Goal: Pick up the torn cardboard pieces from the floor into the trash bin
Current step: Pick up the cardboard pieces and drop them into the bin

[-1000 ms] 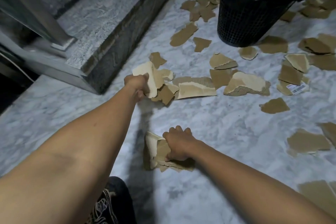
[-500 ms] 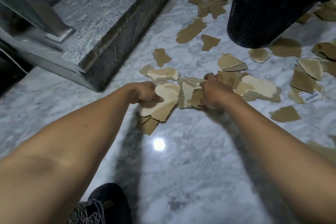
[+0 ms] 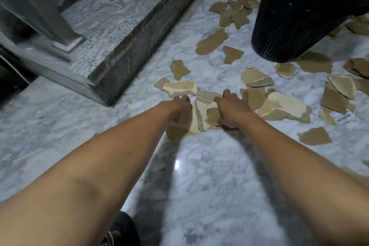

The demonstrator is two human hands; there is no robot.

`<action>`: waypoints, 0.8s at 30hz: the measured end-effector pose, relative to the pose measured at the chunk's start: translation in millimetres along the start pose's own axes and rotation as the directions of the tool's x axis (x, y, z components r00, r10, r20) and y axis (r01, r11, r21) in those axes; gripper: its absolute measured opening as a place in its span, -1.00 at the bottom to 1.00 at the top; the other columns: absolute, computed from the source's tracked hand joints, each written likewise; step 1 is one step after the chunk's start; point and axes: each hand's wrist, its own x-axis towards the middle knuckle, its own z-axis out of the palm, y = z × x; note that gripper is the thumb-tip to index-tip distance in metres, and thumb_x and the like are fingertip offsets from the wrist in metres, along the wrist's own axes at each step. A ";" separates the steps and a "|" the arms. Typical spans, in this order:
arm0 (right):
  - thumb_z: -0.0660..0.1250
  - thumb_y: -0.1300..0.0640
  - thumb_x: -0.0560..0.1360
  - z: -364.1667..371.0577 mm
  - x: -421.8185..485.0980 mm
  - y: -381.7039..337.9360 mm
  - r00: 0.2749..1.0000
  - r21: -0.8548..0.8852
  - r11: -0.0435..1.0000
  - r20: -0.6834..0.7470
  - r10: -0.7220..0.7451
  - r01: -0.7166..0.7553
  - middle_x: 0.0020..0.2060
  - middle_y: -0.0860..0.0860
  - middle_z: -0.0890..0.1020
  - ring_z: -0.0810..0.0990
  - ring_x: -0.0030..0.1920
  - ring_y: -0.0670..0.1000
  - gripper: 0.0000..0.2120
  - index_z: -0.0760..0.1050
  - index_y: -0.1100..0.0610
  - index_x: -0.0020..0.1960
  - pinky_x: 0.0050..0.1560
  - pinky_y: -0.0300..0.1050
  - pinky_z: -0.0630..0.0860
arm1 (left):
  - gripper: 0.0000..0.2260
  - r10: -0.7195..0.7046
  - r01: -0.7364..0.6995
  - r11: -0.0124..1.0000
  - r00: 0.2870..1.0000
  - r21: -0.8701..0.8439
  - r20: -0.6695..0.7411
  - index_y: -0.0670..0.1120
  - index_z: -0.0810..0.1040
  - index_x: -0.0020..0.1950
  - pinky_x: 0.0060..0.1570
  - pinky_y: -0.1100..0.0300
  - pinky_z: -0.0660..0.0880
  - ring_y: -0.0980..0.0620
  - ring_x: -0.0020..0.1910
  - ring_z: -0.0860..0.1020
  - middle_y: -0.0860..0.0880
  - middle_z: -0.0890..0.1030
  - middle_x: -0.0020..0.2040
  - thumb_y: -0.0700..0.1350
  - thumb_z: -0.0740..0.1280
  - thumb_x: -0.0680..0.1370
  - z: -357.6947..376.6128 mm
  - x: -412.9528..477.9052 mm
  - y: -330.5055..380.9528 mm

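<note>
Several torn brown cardboard pieces lie scattered over the white marble floor point(image 3: 199, 185). My left hand point(image 3: 179, 109) and my right hand point(image 3: 231, 109) press together a stack of cardboard pieces point(image 3: 201, 116) between them, low over the floor. Both hands grip the stack from its sides. A pale piece point(image 3: 179, 88) lies just beyond my left hand, and a large pale piece point(image 3: 283, 107) lies right of my right hand. The black mesh trash bin point(image 3: 289, 26), lined with a black bag, stands at the upper right.
A dark grey stone step point(image 3: 111, 32) with a metal post point(image 3: 40, 6) on it runs along the left. More pieces lie near the bin, one with a barcode label point(image 3: 344, 118). My shoe point(image 3: 119, 231) shows at the bottom edge.
My right hand carried its bundle forward from near me and joined it with the left hand's pieces. Both hands now sit slightly further forward, pressed on one stack.
</note>
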 end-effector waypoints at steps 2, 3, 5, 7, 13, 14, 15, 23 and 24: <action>0.51 0.09 0.38 8.1 -7.0 1.1 0.992 0.068 0.997 -0.119 -0.035 0.044 0.14 0.12 0.38 0.47 0.12 0.21 -0.39 0.33 0.07 0.34 0.03 0.11 0.42 | -0.63 0.008 -0.010 1.000 0.998 -0.025 -0.057 -0.10 0.45 0.26 0.07 -0.13 0.54 -0.18 0.14 0.41 -0.14 0.33 0.19 -0.10 0.28 0.46 -2.7 -10.9 3.9; 0.50 0.15 0.37 10.7 -10.6 2.5 0.984 0.114 0.991 -0.173 -0.051 0.071 0.11 0.11 0.41 0.49 0.05 0.20 -0.40 0.30 0.08 0.32 -0.12 0.02 0.38 | -0.66 0.017 -0.025 0.996 0.996 -0.086 -0.088 -0.07 0.47 0.23 0.05 -0.10 0.55 -0.16 0.10 0.45 -0.14 0.39 0.16 -0.10 0.29 0.45 -3.1 -15.1 1.0; 0.49 0.23 0.35 11.3 -15.5 4.0 0.968 0.251 0.962 -0.249 -0.045 0.110 0.01 0.07 0.50 0.52 -0.11 0.16 -0.32 0.19 0.04 0.33 -0.28 -0.04 0.31 | -0.70 -0.005 -0.043 0.951 0.988 -0.307 -0.153 -0.03 0.49 0.13 -0.02 0.02 0.55 -0.10 0.00 0.52 -0.10 0.53 0.08 -0.14 0.36 0.41 -6.3 -26.7 -7.4; 0.49 0.23 0.34 5.5 -16.0 2.2 0.974 0.421 0.903 -0.225 0.013 0.085 -0.13 0.01 0.54 0.54 -0.23 0.12 -0.16 0.08 -0.02 0.45 -0.37 -0.05 0.33 | -0.68 -0.100 -0.010 0.861 0.977 -0.509 -0.188 0.01 0.44 0.08 -0.07 0.12 0.46 -0.05 0.00 0.52 -0.03 0.55 0.05 -0.19 0.44 0.40 -2.8 -35.6 -26.3; 0.40 0.13 0.45 -10.9 7.6 -45.9 0.955 0.154 0.954 -0.190 -0.226 0.257 0.09 0.07 0.47 0.42 0.19 0.16 -0.74 0.47 0.07 0.12 0.07 0.10 0.33 | -0.18 -0.426 0.219 0.667 0.896 -0.712 -0.124 0.03 0.08 0.55 0.12 0.09 0.46 -0.14 0.21 0.50 -0.11 0.49 0.31 -0.14 0.50 0.43 27.6 -52.3 -86.1; 0.40 0.12 0.45 -14.1 17.0 -55.4 0.951 0.098 0.959 -0.185 -0.246 0.267 0.13 0.08 0.44 0.37 0.22 0.17 -0.69 0.47 0.08 0.18 0.10 0.12 0.32 | -0.13 -0.437 0.251 0.709 0.890 -0.659 -0.131 0.00 0.06 0.58 0.20 0.10 0.44 -0.14 0.29 0.47 -0.11 0.45 0.39 -0.11 0.51 0.41 27.9 -49.4 -93.6; 0.42 0.11 0.43 -18.2 26.8 -63.5 0.950 0.060 0.960 -0.171 -0.259 0.273 0.19 0.08 0.40 0.34 0.25 0.17 -0.62 0.46 0.09 0.23 0.12 0.14 0.33 | -0.13 -0.432 0.265 0.755 0.889 -0.599 -0.151 -0.05 0.12 0.57 0.22 0.12 0.43 -0.14 0.32 0.46 -0.11 0.44 0.41 -0.09 0.52 0.38 25.8 -45.4 -99.9; 0.61 -0.12 0.25 -34.5 93.9 -80.0 0.947 0.031 0.959 0.150 -0.285 0.283 0.53 0.00 0.23 0.22 0.48 0.14 -0.15 0.33 0.08 0.42 0.43 0.24 0.20 | -0.61 -0.085 0.077 0.996 0.960 -0.038 -0.268 -0.07 0.52 0.23 0.00 0.08 0.45 -0.15 0.18 0.38 -0.11 0.46 0.23 -0.20 0.43 0.41 -23.0 -18.2 -119.0; 0.61 -0.14 0.24 -33.1 95.8 -79.8 0.949 0.040 0.961 0.148 -0.278 0.275 0.46 -0.01 0.33 0.31 0.41 0.13 -0.15 0.33 0.06 0.41 0.37 0.19 0.27 | -0.59 -0.029 0.038 0.999 0.969 0.030 -0.247 -0.07 0.51 0.25 0.05 0.03 0.47 -0.15 0.21 0.33 -0.10 0.38 0.33 -0.20 0.43 0.41 -26.0 -14.2 -119.5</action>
